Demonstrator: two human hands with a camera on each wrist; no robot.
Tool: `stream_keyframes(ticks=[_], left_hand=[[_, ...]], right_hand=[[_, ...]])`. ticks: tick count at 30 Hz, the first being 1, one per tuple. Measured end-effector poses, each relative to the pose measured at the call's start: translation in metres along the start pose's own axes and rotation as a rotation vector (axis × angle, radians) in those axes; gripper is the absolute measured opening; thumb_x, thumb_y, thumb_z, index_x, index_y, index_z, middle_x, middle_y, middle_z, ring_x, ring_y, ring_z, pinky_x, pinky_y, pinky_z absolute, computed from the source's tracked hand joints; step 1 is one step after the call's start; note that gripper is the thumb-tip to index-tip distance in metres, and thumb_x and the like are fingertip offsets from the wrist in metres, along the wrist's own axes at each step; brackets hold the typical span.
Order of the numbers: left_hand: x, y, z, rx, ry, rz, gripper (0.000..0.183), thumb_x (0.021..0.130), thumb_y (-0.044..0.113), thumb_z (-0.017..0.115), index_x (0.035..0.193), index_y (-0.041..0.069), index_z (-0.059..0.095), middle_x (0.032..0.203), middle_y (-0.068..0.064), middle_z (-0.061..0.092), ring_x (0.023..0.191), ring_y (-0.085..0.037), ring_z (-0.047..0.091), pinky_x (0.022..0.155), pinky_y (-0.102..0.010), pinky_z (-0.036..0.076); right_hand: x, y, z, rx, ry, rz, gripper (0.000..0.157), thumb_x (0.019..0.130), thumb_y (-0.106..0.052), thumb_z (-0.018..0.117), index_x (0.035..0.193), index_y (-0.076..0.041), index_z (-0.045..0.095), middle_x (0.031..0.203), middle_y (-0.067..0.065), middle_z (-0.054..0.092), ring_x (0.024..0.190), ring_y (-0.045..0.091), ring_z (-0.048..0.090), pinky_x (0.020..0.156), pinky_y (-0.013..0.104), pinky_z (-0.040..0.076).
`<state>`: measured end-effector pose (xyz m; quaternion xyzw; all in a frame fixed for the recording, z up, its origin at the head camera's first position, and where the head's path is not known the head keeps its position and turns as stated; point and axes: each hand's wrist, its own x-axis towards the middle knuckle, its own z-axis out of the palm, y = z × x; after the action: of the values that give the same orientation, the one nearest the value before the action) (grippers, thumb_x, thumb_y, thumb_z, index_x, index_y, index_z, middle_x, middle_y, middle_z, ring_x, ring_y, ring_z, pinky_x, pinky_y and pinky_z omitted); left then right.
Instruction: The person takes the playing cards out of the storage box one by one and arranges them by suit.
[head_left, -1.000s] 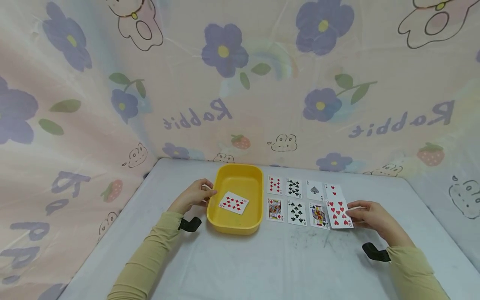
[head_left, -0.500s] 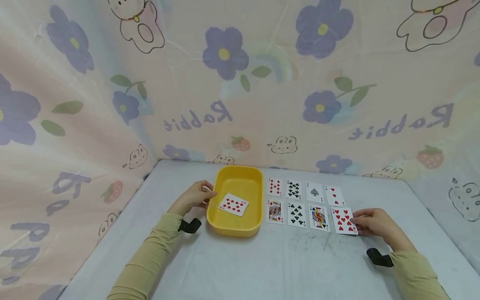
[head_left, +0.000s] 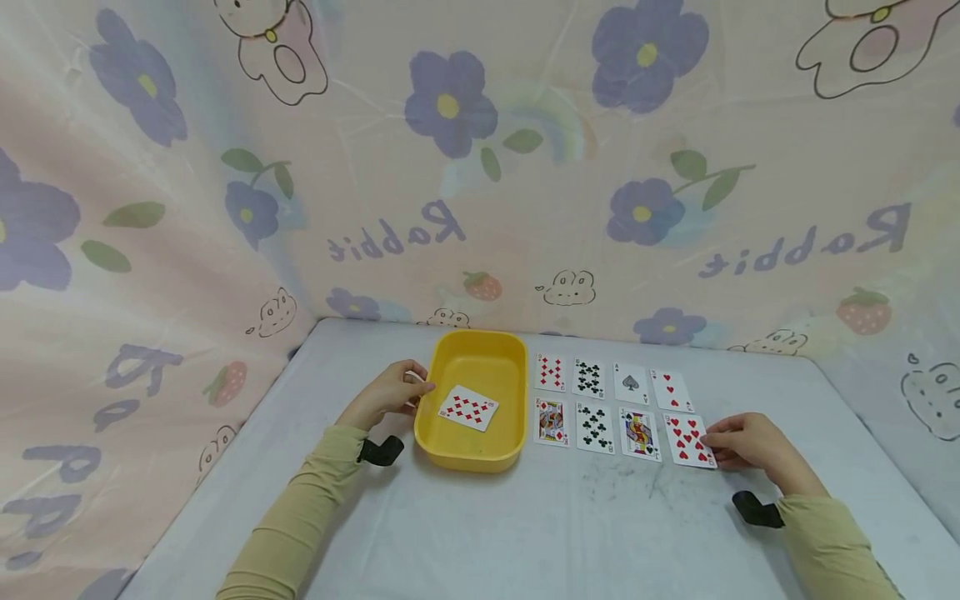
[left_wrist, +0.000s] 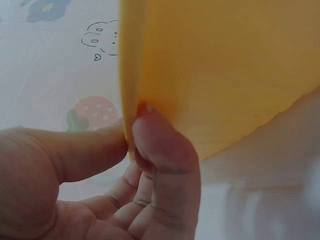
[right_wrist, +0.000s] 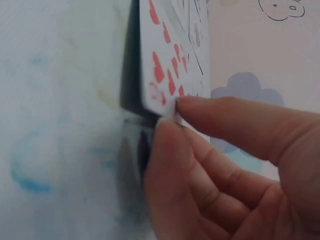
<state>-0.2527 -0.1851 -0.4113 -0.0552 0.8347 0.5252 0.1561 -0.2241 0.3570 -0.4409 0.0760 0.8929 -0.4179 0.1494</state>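
Note:
My left hand [head_left: 387, 393] pinches the left rim of a yellow plastic tray [head_left: 429, 442]; in the left wrist view the thumb and forefinger sit on either side of its wall [left_wrist: 129, 65]. Inside the tray lies a ten-of-diamonds-like playing card [head_left: 468, 407], face up. At the right end of the front row, my right hand [head_left: 752, 444] pinches the near right corner of a hearts playing card [head_left: 687, 441]. The right wrist view shows this card [right_wrist: 167, 65] tilted, with its lower edge close over the table and a dark shadow under it.
Two rows of face-up cards stand right of the tray. The far row has a diamonds card [head_left: 551, 372], a clubs card [head_left: 588, 379], the ace of spades [head_left: 630, 383] and a hearts card [head_left: 672, 390]. Nearer are a red face card [head_left: 551, 422], a clubs card [head_left: 596, 427] and a jack-like card [head_left: 640, 433].
My right hand has brought the hearts card right and nearer, off the far hearts card it overlapped, into the front row's end. My left hand stays on the tray rim.

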Motion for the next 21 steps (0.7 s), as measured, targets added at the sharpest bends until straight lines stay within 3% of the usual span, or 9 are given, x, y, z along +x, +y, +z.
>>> stream_keyframes(ticks=[21], left_hand=[[0.0011,-0.0017,0.0012,-0.002,0.006,0.013,0.024,0.095,0.015,0.062,0.112,0.003,0.050,0.091,-0.012,0.062,0.071,-0.020,0.058,0.061,-0.030,0.055]], right_hand=[[-0.0038,-0.0020,-0.0006,-0.021,0.034,0.010,0.031,0.086,-0.013,0.070,0.101,0.012,0.060,0.075,0.006,0.060,0.063,0.017,0.060,0.059,0.031,0.055]])
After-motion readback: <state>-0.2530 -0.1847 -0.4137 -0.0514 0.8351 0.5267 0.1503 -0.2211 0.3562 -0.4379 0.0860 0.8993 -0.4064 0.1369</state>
